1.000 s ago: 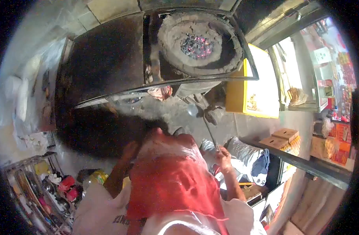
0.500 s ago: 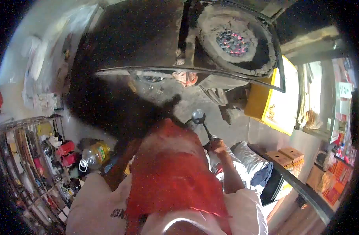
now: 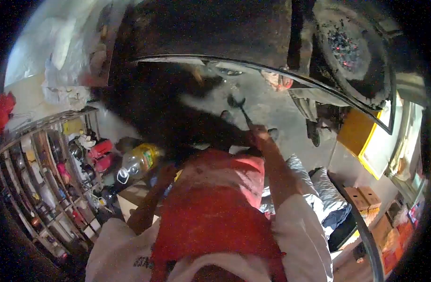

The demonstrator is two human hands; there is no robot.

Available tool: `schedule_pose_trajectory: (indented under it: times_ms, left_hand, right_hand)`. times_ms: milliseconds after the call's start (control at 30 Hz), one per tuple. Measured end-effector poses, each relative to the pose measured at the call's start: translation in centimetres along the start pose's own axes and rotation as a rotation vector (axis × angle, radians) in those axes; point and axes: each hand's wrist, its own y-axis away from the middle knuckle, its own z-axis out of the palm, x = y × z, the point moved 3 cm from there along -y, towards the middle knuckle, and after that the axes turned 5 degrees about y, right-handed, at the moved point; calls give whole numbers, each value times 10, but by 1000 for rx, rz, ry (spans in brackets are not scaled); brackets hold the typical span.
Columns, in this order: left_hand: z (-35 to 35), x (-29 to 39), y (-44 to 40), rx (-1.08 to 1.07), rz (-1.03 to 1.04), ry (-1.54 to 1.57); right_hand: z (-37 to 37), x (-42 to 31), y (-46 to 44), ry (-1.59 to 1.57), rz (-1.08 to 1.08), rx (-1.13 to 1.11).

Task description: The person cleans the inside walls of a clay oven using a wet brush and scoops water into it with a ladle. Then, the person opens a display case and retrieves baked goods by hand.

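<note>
A dark long-handled ladle (image 3: 245, 115) is in my right hand (image 3: 259, 134), with the fingers closed round the handle's near end. Its bowl points away from me, over the grey floor (image 3: 267, 107) and in partial shadow. My left hand (image 3: 167, 175) hangs low beside the red apron (image 3: 206, 207) on my body. Shadow covers that hand, so its fingers cannot be made out. Closest to it lies a large clear bottle (image 3: 139, 162) with yellow oil or a yellow label; I cannot tell which.
A dark counter (image 3: 210, 28) runs across the front, its edge raised above the floor. At right is a round hearth (image 3: 369, 70) with glowing coals. A slatted rack (image 3: 48, 176) with many items stands left. Silvery sacks (image 3: 328, 190), boxes (image 3: 361, 198) and a yellow panel (image 3: 359, 136) are at right.
My right hand has moved forward with the ladle, whose bowl has turned and now lies in shadow. The view has swung left, shifting the hearth and counter rightward.
</note>
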Motion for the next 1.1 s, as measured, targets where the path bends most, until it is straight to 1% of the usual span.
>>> schedule_pose_trajectory:
  times_ms: [33,67,100,133,167,200,233,267,300,367,400,467,500,567,633,667,767,800,833,900,933,967,1000,1033,1067,1100]
  left_hand:
    - [6,-49,-20,-8,-3,-6]
    - [12,-98,-40,-16,-6,-12]
    - [8,-83,-32,-25,-5,-17]
    - [1,-50,-19,0,24,-51]
    - [-1,-27,-14,26,60,-83]
    - [8,-35,-25,13,75,-85]
    - [22,-59,-42,-52,51,-30]
    - [32,-72,-51,-118,27,21]
    - [37,-70,-53,-152,40,50]
    - [43,-41,-52,-182,97,81]
    - [45,-25,-50,-202,120,88]
    - [55,1,-55,-241,171,61]
    - [63,11,-61,-261,199,40]
    - [79,37,-67,-290,249,-29]
    - [97,50,-80,-309,307,-119]
    - [107,59,-84,-315,352,-190]
    - [138,89,-104,-321,534,-416]
    - [149,101,-109,-318,623,-515]
    - [160,114,-114,-310,723,-616]
    - [185,150,-121,-256,1049,-883]
    - [197,169,-124,-195,1232,-1021]
    - [211,193,-124,-146,1373,-1129]
    - [224,218,-124,-96,1489,-1205]
    - [238,248,-119,-84,1530,-1272]
    - [250,283,-105,-134,1477,-1340]
    - [266,340,-57,-227,1367,-1405]
  right_hand:
    - [4,-4,-17,94,62,60]
    - [20,-11,-17,89,67,60]
    - [42,-27,-6,-57,30,116]
    - [50,-38,4,-202,-13,178]
    - [37,-22,-2,-206,-22,196]
    - [18,10,-19,200,-228,223]
    - [5,27,-20,610,-424,247]
    - [12,12,13,1315,-784,324]
    - [6,6,41,1316,-780,352]
    - [-15,5,92,1213,-412,310]
    - [-22,-1,127,1201,-406,353]
    - [-47,-1,194,750,-223,353]
    - [-70,17,208,671,-219,371]
    - [-108,39,235,926,-305,555]
    - [-148,57,266,891,-368,509]
    - [-161,61,282,867,-373,553]
    - [-186,60,334,469,-211,828]
    - [-191,55,355,459,-244,858]
    - [-208,76,356,439,-246,882]
    - [-244,129,338,345,-355,936]
    - [-255,153,327,-29,-481,836]
    - [-240,128,351,-25,-470,872]
    - [-223,87,386,98,-319,923]
    - [-219,60,407,218,-162,968]
    - [-226,67,400,156,-158,946]
    - [-234,74,394,96,-153,924]
